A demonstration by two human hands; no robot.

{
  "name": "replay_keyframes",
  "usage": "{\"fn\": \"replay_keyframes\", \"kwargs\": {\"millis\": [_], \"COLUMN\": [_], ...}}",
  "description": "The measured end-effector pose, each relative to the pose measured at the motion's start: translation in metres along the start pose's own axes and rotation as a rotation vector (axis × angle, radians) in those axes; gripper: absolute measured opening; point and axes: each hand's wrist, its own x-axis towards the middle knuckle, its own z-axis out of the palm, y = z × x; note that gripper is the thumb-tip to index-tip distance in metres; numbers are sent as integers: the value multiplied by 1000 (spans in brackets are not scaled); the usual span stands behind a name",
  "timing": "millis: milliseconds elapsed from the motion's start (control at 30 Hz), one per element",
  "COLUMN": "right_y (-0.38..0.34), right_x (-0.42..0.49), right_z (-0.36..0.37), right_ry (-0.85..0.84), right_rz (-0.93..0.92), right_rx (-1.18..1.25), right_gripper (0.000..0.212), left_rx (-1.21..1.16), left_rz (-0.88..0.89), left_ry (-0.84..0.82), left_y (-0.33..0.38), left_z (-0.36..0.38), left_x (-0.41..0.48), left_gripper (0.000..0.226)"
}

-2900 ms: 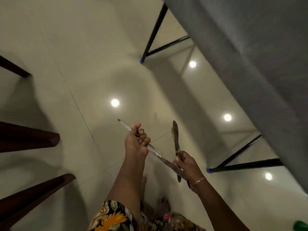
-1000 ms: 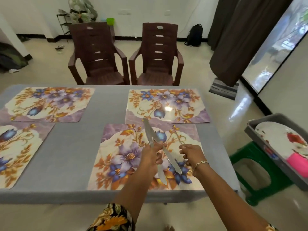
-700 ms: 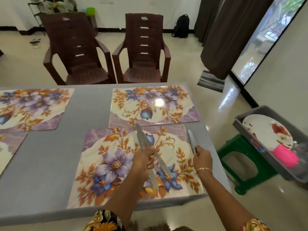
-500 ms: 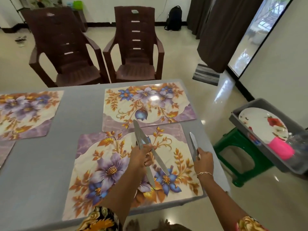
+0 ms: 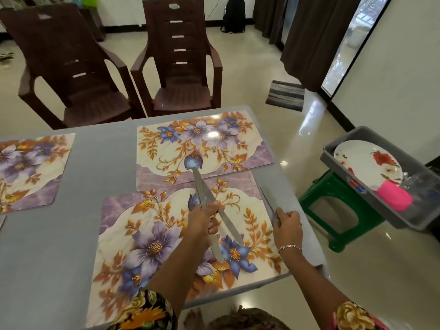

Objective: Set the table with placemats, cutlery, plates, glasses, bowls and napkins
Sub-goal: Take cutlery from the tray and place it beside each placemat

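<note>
At the far left of the frame, a flowered placemat [image 5: 28,167] lay flat on the grey table [image 5: 95,148]. It was already in its spot, ready for a plate. Behind it, in the upper left, two brown chairs [image 5: 71,67] stood close to the table's far edge.

In the middle of the frame lay the near placemat [image 5: 166,234], with one more placemat [image 5: 202,144] just past it. All of them had purple and blue flowers with gold leaves, and they looked shiny.

Over the near placemat was the left hand [image 5: 202,220]. Its fingers were curled tight around a bunch of knives [image 5: 209,210] — at least two, maybe three. The knives were long, thin and silver. They crossed in the fist, with some ends pointing up the frame and some down. I think the hand held them all like that so the other hand could take one at a time.

A bit to the right, the right hand [image 5: 288,225] was pinching the handle of a single knife [image 5: 267,203]. This knife pointed away from the person, right along the near placemat's right edge. It was low over the table — I could not tell if it touched yet. That is likely where a knife goes, beside where the plate will sit.

At the right side of the frame, a grey tub [image 5: 333,153] sat on a green stool [image 5: 333,210]. Inside were a white plate [image 5: 362,163] with red flowers and something pink [image 5: 395,198], waiting their turn.
</note>
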Motion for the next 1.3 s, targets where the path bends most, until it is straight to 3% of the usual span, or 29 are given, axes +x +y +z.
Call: {"fn": "replay_keyframes", "kwargs": {"millis": [233, 400, 600, 1300], "right_y": [-8, -7, -7, -7], "right_x": [5, 4, 4, -1], "right_z": [3, 10, 10, 5], "right_ry": [28, 16, 13, 43], "right_rz": [-1, 31, 43, 29], "right_rx": [69, -17, -130, -95], "right_gripper": [37, 38, 38, 33], "left_rx": [15, 26, 24, 97], "left_rz": [-2, -4, -4, -30], "left_ry": [40, 63, 42, 68], "left_y": [-2, -5, -6, -9], "left_z": [-6, -10, -11, -15], "left_x": [2, 7, 8, 8], "left_gripper": [19, 12, 18, 16]}}
